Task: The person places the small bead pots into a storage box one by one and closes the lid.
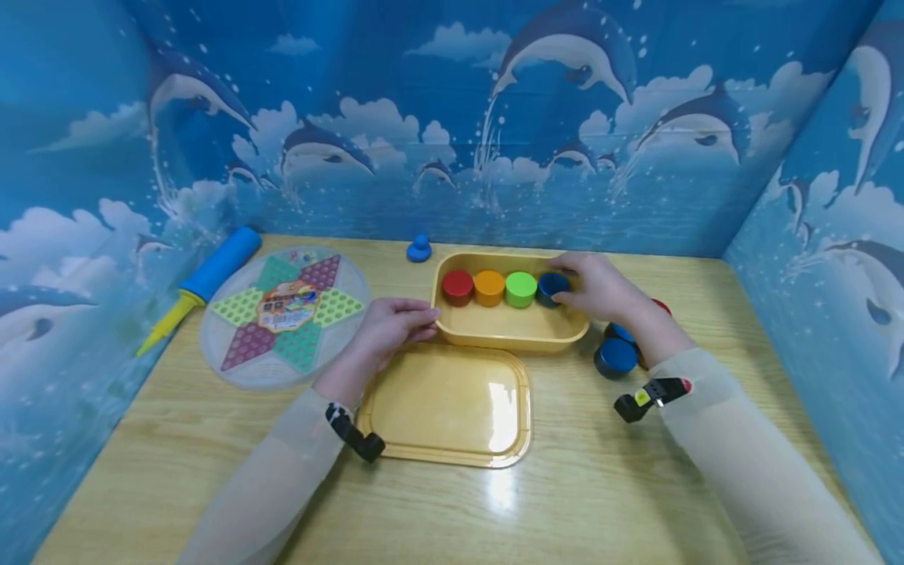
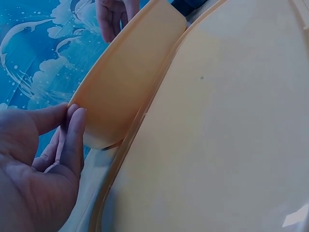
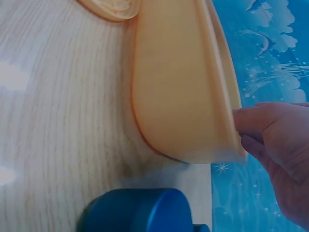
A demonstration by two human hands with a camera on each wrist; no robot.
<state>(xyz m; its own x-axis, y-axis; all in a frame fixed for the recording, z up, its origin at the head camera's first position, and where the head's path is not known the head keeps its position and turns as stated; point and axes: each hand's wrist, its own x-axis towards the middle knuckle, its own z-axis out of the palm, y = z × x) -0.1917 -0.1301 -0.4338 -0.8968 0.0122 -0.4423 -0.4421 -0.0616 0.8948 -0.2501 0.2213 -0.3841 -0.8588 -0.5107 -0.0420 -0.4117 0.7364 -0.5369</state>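
A tan-yellow plastic box (image 1: 508,341) stands on the table. My left hand (image 1: 399,323) pinches its left end at the rim, thumb and fingertips together in the left wrist view. Inside, along the back wall, are a red tub (image 1: 457,289), an orange tub (image 1: 489,289) and a green tub (image 1: 520,290), all small and round. At the right end of this row, my right hand (image 1: 600,286) holds a dark blue tub (image 1: 551,290) between thumb and fingers. The right wrist view shows those fingers reaching over the rim; the box wall hides their tips.
A matching lid (image 1: 445,404) lies flat in front of the box. Beneath my right forearm are a blue tub (image 1: 614,358) and others partly hidden. To the left lie a round Chinese checkers board (image 1: 247,373) and a blue-yellow pump (image 1: 219,263). A blue rubber duck (image 1: 419,249) sits behind.
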